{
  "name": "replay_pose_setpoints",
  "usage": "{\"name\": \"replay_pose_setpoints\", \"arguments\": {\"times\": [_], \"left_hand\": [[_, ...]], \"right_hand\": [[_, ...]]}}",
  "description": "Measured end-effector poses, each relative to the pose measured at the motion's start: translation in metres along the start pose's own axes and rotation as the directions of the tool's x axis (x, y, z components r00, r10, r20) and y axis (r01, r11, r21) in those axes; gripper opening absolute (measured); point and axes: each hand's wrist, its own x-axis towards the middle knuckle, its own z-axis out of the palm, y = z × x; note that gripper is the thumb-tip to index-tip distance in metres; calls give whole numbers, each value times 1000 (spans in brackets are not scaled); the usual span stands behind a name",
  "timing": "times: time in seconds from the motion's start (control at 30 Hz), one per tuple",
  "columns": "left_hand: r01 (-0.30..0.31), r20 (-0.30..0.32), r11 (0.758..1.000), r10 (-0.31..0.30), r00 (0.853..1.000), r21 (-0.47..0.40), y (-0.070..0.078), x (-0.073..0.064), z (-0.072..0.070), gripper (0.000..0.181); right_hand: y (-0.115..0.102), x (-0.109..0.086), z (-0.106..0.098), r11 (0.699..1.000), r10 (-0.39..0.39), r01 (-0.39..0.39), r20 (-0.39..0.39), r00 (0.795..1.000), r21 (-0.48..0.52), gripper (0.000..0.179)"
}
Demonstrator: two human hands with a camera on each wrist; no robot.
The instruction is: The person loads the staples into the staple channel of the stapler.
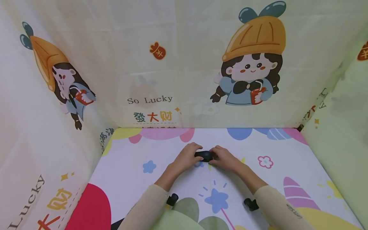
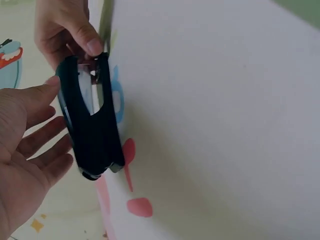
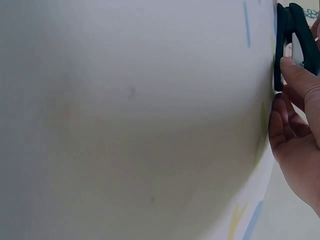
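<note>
A black stapler (image 1: 204,156) is between my two hands near the middle of the table. Its body runs lengthwise in the left wrist view, and a gap shows between its upper and lower arms. My left hand (image 1: 188,156) holds one end loosely, thumb (image 2: 47,86) against its side and the other fingers bent beside it. At the opposite end, my right hand (image 1: 225,158) pinches the stapler with the thumb (image 3: 295,72) and bent fingers. Part of that end is hidden by the right fingers. In the right wrist view only part of the stapler (image 3: 303,32) shows.
A white tabletop cover (image 1: 178,182) with coloured prints lies under the hands. Printed cloth walls (image 1: 195,64) stand behind and on both sides. A small black device (image 1: 172,199) sits by the left sleeve, and a similar black device (image 1: 251,204) by the right sleeve.
</note>
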Motion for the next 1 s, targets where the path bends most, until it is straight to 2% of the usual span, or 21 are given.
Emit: {"name": "replay_pose_setpoints", "arguments": {"times": [0.23,0.33,0.53,0.7,0.8,1.0], "left_hand": [[-32,-17,999,32,999,0,2,-11,-16,46],[-48,-46,999,48,998,-17,2,-14,-23,45],[-48,-125,998,44,991,-31,-3,-21,-34,48],[-63,-182,997,68,981,36,-9,-27,-48,55],[-45,-204,994,65,977,102,-12,-31,-57,60],[21,-249,975,36,968,222,-19,-38,-71,74]], "right_hand": [[-4,-7,-13,999,-27,27,-22,999,-23,40],[-5,-11,-21,998,-54,52,-54,997,-27,35],[-9,-16,-47,999,-45,44,-72,996,-12,36],[-15,-21,-72,997,-33,25,-113,993,-66,40],[-18,-25,-82,994,-22,4,-158,987,-110,42],[-18,-35,-91,968,-109,41,-268,957,-247,43]]}}
